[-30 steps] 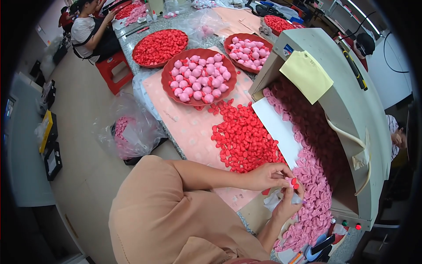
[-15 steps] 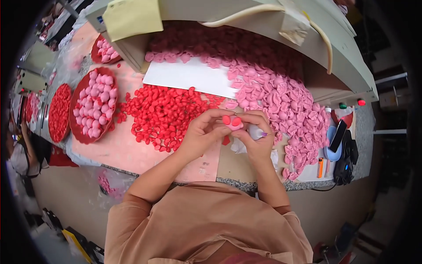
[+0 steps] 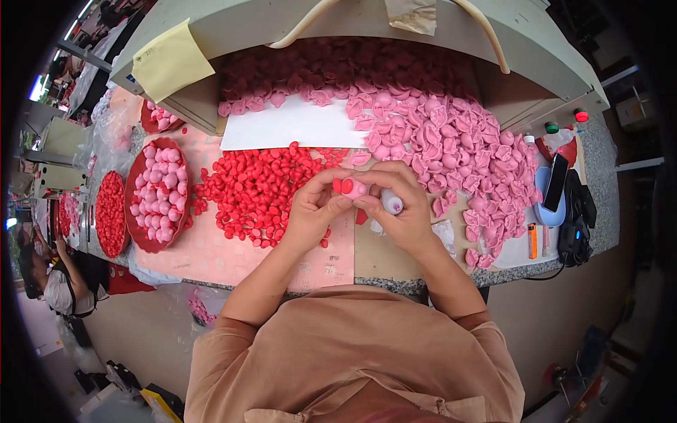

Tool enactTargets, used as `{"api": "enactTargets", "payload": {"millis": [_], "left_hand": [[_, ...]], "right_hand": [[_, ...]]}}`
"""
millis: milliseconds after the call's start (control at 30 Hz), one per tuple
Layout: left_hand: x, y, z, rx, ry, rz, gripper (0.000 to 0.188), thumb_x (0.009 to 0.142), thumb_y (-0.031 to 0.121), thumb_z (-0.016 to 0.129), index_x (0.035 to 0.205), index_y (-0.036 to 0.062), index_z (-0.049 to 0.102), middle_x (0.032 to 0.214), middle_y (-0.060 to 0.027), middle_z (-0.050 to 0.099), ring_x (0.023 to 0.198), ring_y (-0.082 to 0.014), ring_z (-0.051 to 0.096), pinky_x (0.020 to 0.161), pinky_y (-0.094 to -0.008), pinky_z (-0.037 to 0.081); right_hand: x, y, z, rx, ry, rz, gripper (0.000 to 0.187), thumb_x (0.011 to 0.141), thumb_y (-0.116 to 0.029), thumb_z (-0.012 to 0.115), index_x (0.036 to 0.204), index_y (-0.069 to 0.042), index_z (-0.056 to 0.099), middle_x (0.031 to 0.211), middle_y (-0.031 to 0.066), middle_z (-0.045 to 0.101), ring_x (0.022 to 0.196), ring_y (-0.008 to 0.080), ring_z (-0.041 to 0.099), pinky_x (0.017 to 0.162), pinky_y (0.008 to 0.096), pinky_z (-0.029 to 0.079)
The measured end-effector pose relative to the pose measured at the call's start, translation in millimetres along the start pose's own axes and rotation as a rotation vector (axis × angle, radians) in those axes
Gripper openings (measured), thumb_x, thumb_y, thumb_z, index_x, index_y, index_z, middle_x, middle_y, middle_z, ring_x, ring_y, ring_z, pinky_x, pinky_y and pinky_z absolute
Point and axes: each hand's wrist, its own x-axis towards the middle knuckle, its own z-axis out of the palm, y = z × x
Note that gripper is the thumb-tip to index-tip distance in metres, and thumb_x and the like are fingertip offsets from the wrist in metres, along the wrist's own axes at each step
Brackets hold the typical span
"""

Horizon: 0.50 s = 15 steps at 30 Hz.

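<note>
A: Hands 1st?
B: L hand (image 3: 308, 209): fingers clamped on the small pink piece (image 3: 359, 190) w/ red ovals (image 3: 347, 186), held up in front of the chest. R hand (image 3: 411, 214): fingers clamped on a pale bottle (image 3: 391, 203), seemingly steadying the pink piece too.
A: Step?
B: Prob. setting ovals onto the piece.
A: Next move needs?
B: I'd guess a firm L pinch, gentle R press, bottle tip clear.
A: Beyond?
B: Red pile (image 3: 257, 194) on the worktop (image 3: 598, 211), pink pile (image 3: 451, 141) to its R, grey housing (image 3: 546, 70) arching over the back.
</note>
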Motion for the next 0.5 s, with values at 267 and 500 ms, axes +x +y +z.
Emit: {"api": "enactTargets", "payload": {"millis": [267,500], "left_hand": [[1,-3,2,0.003,0.012,-0.007,0.033,0.088,0.01,0.058,0.119,0.0031,0.048,0.108,-0.0053,0.056,0.099,-0.013,0.055,0.085,-0.0285,0.047],[5,-2,11,-0.295,-0.038,-0.081,0.036,0.09,0.01,0.054,0.124,0.0059,0.042,0.116,-0.0066,0.051,0.108,-0.014,0.049,0.087,-0.0288,0.043]], "right_hand": [[-3,3,3,-0.01,0.027,-0.021,0.031,0.074,-0.005,0.071,0.103,-0.005,0.063,0.097,0.0072,0.053,0.074,0.0116,0.054,0.065,0.0237,0.045],[-3,2,5,0.082,0.054,0.049,0.025,0.076,0.002,0.066,0.1,-0.003,0.062,0.104,0.0066,0.05,0.084,0.0109,0.054,0.069,0.0213,0.045]]}}
